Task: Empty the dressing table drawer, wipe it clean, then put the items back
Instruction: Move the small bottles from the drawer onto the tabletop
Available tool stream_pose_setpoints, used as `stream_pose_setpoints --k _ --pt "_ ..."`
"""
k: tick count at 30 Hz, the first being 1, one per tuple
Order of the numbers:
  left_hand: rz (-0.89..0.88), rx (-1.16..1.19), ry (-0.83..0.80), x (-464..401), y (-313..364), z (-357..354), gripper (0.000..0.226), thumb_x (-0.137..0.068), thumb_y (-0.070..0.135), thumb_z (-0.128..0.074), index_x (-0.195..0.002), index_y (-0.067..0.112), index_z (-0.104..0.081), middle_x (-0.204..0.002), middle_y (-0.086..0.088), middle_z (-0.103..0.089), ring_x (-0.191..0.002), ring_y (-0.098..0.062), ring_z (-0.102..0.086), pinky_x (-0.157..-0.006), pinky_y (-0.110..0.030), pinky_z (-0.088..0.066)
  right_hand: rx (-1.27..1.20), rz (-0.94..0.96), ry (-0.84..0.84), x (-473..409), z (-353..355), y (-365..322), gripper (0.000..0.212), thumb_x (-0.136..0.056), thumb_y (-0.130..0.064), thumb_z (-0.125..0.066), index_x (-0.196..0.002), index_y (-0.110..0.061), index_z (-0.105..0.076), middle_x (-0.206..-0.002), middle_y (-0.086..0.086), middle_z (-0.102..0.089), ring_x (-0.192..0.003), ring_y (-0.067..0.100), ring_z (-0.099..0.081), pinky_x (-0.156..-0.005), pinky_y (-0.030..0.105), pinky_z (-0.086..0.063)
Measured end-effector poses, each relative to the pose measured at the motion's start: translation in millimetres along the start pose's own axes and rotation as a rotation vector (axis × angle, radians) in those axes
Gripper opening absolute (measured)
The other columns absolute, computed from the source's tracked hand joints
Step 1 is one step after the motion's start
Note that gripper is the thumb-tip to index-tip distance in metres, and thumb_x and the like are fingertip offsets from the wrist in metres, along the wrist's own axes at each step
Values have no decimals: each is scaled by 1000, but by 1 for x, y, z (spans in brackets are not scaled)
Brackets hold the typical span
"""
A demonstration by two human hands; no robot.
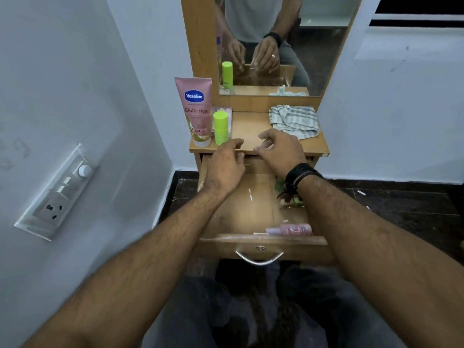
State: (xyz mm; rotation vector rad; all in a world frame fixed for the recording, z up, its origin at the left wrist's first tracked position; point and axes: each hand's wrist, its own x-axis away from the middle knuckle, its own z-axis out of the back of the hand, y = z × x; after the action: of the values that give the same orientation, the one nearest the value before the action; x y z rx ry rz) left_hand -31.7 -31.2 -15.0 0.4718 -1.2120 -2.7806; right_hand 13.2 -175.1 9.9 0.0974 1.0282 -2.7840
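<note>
Drawer [251,209] open; both hands' fingers curled, perhaps pinching something tiny.

White walls [75,84]; dark floor [401,209]; switch panel [57,194] at left.

Your small wooden table [253,126] carries a pink Vaseline lotion tube [196,110] standing at its left edge, a lime-green capped bottle [220,128] just right of that tube, and a crumpled grey-and-white checked cloth [293,121] farther right.
</note>
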Motion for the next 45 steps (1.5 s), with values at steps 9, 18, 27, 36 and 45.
stream_pose_setpoints --k 9,18,27,36,45 --pt "-121 -170 -316 25 26 -49 16 -95 16 -58 -107 16 -70 -113 -2 -70 -102 -21 -64 -91 -34 -50 266 -156 -96 45 54 46 18 -87 -31 -67 -102 -27 -74 -108 0 -72 -103 25 -65 -91 39 -54" --pt "-188 -332 -467 35 29 -85 28 -97 22 -60 -124 23 -66 -121 0 -65 -109 -21 -60 -91 -35 -50 457 -250 -186 60 53 81 21 -89 -34 -64 -108 -30 -69 -106 1 -70 -101 28 -64 -89 45 -56" --pt "-177 -404 -463 30 31 -97 24 -99 29 -58 -122 27 -66 -119 2 -66 -104 -20 -62 -87 -43 -55 491 -245 -218 59 38 92 27 -91 -35 -67 -116 -25 -71 -109 3 -70 -102 28 -65 -90 45 -56" --pt "-205 -417 -458 30 32 -98 21 -98 29 -59 -118 26 -65 -113 0 -68 -98 -21 -63 -84 -42 -55 452 -215 -214 56 32 95 15 -89 -28 -69 -102 -21 -70 -103 4 -67 -97 29 -65 -87 45 -57" --pt "-201 -415 -475 31 31 -96 23 -99 27 -58 -120 23 -64 -114 0 -67 -101 -21 -63 -86 -42 -55 451 -141 -205 53 24 102 12 -89 -24 -65 -101 -20 -65 -99 8 -67 -94 29 -64 -85 42 -57"
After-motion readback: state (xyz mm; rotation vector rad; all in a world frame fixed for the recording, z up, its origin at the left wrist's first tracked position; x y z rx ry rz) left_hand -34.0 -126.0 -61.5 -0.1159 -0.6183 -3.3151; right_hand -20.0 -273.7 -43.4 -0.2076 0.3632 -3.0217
